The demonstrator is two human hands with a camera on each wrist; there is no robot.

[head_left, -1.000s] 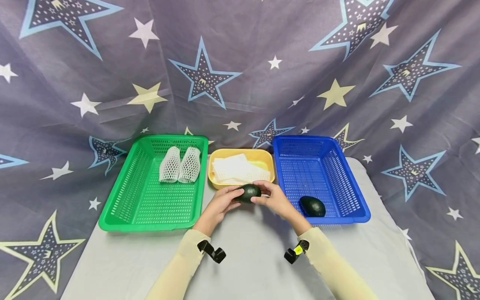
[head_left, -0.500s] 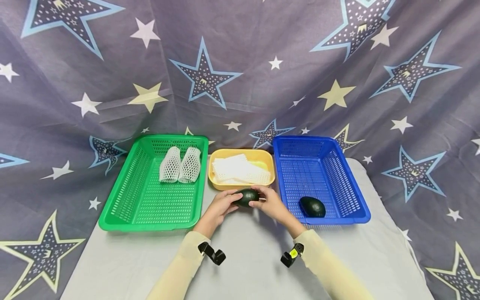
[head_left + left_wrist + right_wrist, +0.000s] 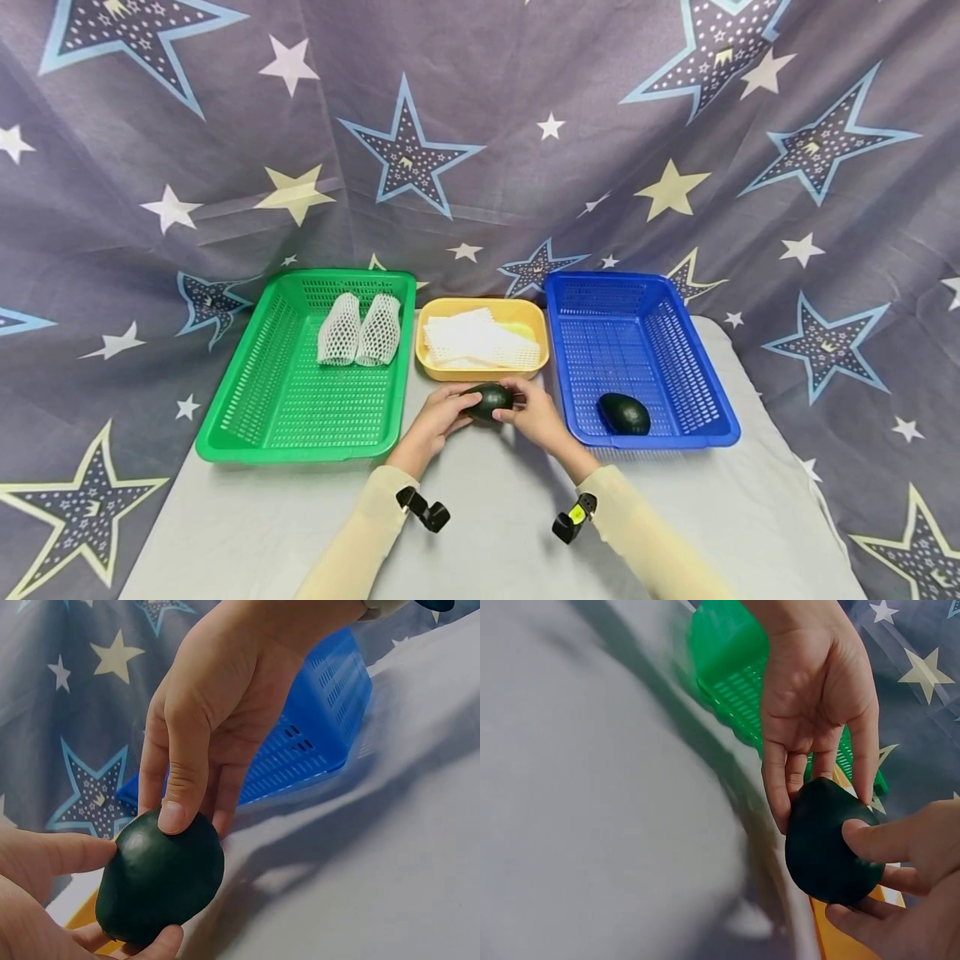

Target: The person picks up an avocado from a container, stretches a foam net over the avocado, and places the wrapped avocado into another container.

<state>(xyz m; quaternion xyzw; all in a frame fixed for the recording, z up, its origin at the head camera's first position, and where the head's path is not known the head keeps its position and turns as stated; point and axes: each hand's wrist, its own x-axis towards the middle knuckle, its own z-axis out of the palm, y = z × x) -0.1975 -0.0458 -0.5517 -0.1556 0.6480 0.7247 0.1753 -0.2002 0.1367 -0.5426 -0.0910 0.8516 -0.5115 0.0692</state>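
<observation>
A dark green avocado (image 3: 491, 401) is held between both hands above the table, just in front of the yellow basket (image 3: 480, 374). My left hand (image 3: 438, 419) grips its narrower end, thumb on the near side and fingers beneath. At the rounder end my right hand (image 3: 537, 414) pinches it, with the thumb on its face in the right wrist view. Both wrist views show the avocado (image 3: 161, 877) bare and glossy. White foam net sleeves (image 3: 480, 337) lie stacked in the yellow basket behind the hands.
On the left, a green basket (image 3: 300, 454) holds two net-sleeved items (image 3: 360, 330) side by side. A blue basket (image 3: 712, 440) at the right contains another avocado (image 3: 625, 414) near its front. A starry curtain (image 3: 480, 167) hangs behind the white-covered table (image 3: 495, 533).
Both hands have drawn the avocado slightly nearer and to the left, away from the yellow basket. The right forearm has shifted left with it. The baskets have stayed put.
</observation>
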